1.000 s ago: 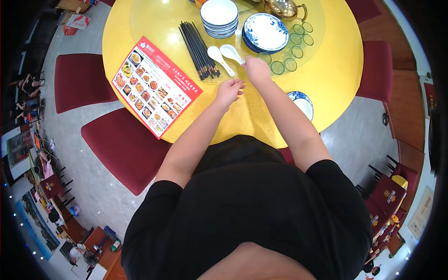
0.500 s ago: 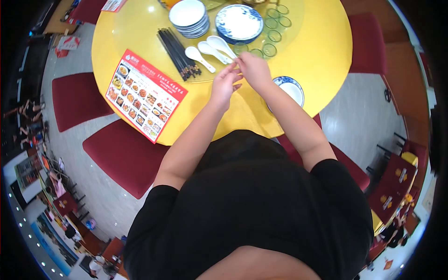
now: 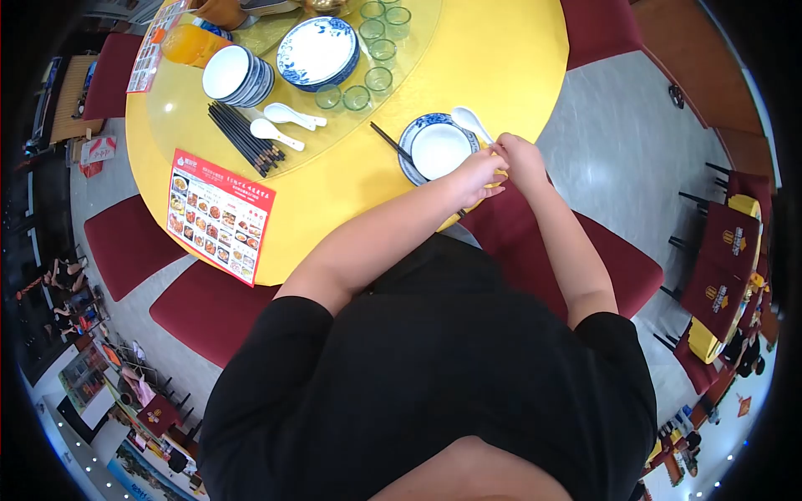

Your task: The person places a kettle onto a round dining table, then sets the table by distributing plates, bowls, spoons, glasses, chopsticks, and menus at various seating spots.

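A white soup spoon (image 3: 472, 123) tilts over the right rim of a bowl (image 3: 441, 152) set on a blue-patterned plate (image 3: 415, 127). My right hand (image 3: 521, 162) is closed round the end of its handle. Beside it my left hand (image 3: 481, 178) meets the right fingertips, its other fingers spread apart; whether it also touches the handle is unclear. Dark chopsticks (image 3: 390, 140) cross the plate's left rim, partly hidden by the bowl. More white spoons (image 3: 276, 134) rest on the glass turntable (image 3: 188, 134), away from both hands.
Stacked bowls (image 3: 230, 77), blue-patterned plates (image 3: 317, 52), green-rimmed glasses (image 3: 378, 79) and bundled chopsticks (image 3: 246, 140) stand on the yellow round table (image 3: 501, 58). A picture menu (image 3: 219, 217) lies left. An orange jug (image 3: 194, 45) is farther back. Red chairs (image 3: 601, 259) surround the table.
My hands have moved right, from the spoons on the turntable to the bowl and plate, bringing one spoon along. The view has shifted right, uncovering the chopsticks by the bowl.
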